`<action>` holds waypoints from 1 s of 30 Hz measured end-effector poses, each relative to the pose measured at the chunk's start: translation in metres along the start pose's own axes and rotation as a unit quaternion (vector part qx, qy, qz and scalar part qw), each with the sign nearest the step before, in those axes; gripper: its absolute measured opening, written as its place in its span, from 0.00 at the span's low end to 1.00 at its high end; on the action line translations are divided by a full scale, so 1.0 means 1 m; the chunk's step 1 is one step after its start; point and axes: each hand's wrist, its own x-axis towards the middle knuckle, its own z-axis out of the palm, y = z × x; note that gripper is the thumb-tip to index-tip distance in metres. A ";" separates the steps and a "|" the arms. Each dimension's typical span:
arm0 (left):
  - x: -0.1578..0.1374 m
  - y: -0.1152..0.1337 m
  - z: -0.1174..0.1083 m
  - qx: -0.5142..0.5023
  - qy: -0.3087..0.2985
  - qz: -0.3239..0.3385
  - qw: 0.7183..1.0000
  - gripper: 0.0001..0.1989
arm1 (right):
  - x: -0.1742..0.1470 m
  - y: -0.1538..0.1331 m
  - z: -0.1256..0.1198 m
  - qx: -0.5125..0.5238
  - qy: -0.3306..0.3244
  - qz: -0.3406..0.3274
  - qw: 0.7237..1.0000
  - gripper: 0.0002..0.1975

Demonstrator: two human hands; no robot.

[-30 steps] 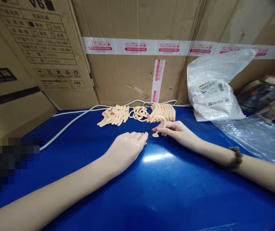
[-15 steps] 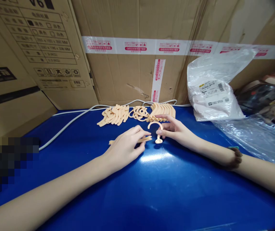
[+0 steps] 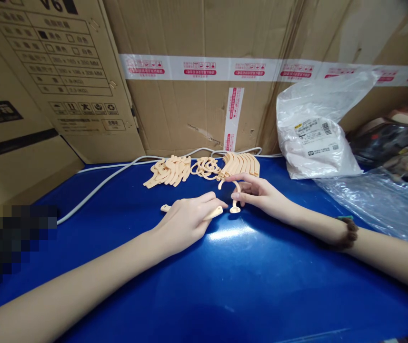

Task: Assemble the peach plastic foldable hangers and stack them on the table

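Note:
My left hand (image 3: 187, 216) is closed around a cream plastic hanger arm (image 3: 215, 213), whose two ends stick out past the fingers. To its right, my right hand (image 3: 263, 193) pinches a cream hanger hook (image 3: 234, 209) by its stem. The hook stands upright, its curve open to the left and its small flared base at the bottom. A narrow gap separates the arm's right end from the hook. Behind the hands lie a heap of flat hanger arms (image 3: 170, 171), a small pile of hooks (image 3: 205, 167) and a neat row of curved arms (image 3: 241, 164).
Cardboard boxes (image 3: 189, 28) rise behind the blue table (image 3: 204, 290). A white cable (image 3: 98, 190) runs along the back and left. At the right stand a labelled, filled plastic bag (image 3: 318, 147) and a flat clear plastic sheet (image 3: 378, 205).
The hanger arm in my left hand has rolled, so more of its broad face and end holes now show. My right hand keeps the hook nearly in place, its index finger nearer the curve.

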 end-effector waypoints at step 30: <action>0.001 0.004 0.002 -0.032 0.078 0.007 0.996 0.10 | -0.005 -0.002 0.006 0.175 0.032 0.074 0.981 0.10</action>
